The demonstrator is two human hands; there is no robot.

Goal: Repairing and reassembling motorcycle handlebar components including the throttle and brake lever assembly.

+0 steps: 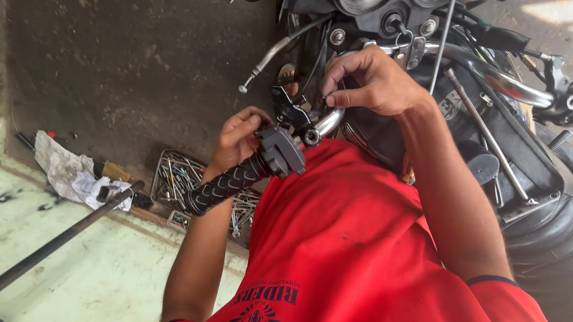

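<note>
while left hand [238, 139] grips the black handlebar grip [222, 188], right hand [374, 83] pinches the chrome handlebar [329, 120].

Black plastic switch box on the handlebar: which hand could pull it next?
Probably left. The left hand holds the black plastic switch box; the right hand pinches higher up by the chrome handlebar.

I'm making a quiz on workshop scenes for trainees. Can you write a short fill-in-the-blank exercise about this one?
1. The left hand holds the black handlebar ____ beside the switch housing.
2. The right hand pinches at the chrome ____ above it.
3. The person wears a ____ shirt.
4. A tray of tools lies on the ____.

Missing words: grip; handlebar; red; floor
</note>
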